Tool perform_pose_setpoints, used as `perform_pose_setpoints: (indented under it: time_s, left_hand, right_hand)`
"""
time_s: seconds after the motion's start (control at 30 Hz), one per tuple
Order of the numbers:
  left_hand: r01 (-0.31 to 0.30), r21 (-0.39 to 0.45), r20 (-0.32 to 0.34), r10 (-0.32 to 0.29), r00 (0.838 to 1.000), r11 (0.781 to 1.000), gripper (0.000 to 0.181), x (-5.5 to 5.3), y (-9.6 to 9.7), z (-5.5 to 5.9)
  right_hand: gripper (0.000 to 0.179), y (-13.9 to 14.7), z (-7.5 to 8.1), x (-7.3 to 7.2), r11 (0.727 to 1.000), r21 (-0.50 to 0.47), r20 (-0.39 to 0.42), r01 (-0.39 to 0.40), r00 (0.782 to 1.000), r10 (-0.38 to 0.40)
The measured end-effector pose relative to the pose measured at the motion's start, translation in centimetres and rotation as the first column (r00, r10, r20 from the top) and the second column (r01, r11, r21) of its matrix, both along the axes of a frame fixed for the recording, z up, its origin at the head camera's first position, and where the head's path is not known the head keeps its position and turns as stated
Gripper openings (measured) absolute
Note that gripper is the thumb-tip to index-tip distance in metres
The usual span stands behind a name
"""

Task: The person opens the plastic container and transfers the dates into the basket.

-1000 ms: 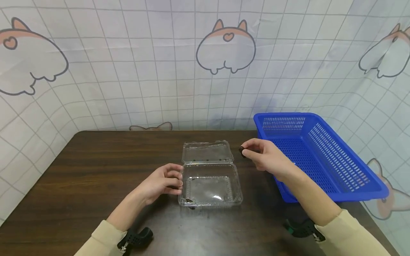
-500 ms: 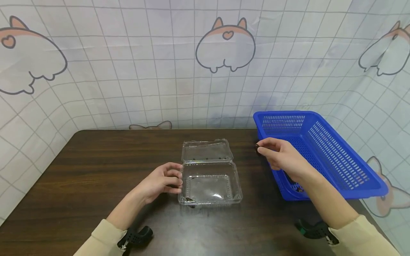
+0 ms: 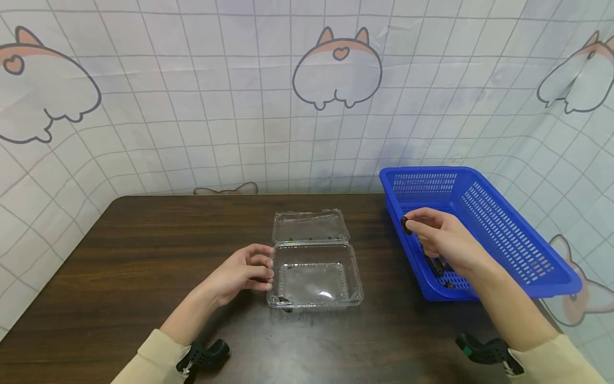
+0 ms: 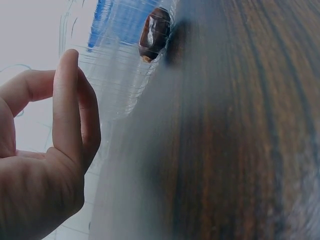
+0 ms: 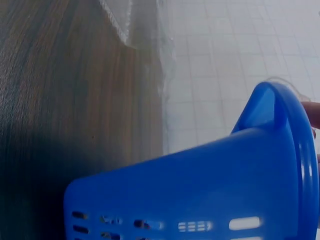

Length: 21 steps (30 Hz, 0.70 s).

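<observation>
My right hand (image 3: pixel 443 234) pinches a dark brown date (image 3: pixel 405 225) between thumb and fingers, above the near left rim of the blue basket (image 3: pixel 515 224). Several more dates (image 3: pixel 436 265) lie inside the basket, partly hidden under the hand and forearm. The fingers of my left hand (image 3: pixel 244 272) touch the left side of a clear plastic clamshell box (image 3: pixel 314 282) whose lid is raised at the back. Through the box wall, the left wrist view shows a shiny date (image 4: pixel 154 34) in a near corner. Only a bit of my right hand (image 5: pixel 313 116) appears in the right wrist view, behind the rim.
All this stands on a dark wooden table (image 3: pixel 144 240). A white gridded cloth (image 3: pixel 206 106) with cartoon animals hangs behind and at both sides. The basket sits at the table's right end, its high slotted walls rising between its inside and the box.
My right hand has moved right with the date, from beside the clamshell lid to above the basket's edge. Dates inside the basket have come into view. My left hand stays at the box.
</observation>
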<state>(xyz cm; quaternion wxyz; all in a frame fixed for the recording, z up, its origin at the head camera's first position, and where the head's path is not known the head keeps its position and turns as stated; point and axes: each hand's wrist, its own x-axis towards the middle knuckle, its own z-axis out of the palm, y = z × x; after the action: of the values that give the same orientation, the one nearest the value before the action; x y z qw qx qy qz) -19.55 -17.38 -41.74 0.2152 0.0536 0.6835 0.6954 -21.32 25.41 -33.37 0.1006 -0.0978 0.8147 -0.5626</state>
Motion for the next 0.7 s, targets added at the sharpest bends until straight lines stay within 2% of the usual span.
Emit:
perform_pose_setpoints:
  time_s: [0.7]
  left_hand:
    - [0.000, 0.006, 0.006, 0.000, 1.000, 1.000, 0.058, -0.2, 0.0, -0.2]
  right_hand:
    - [0.051, 3.3, -1.4, 0.4, 0.996, 0.035, 0.031, 0.087, 0.996, -0.088]
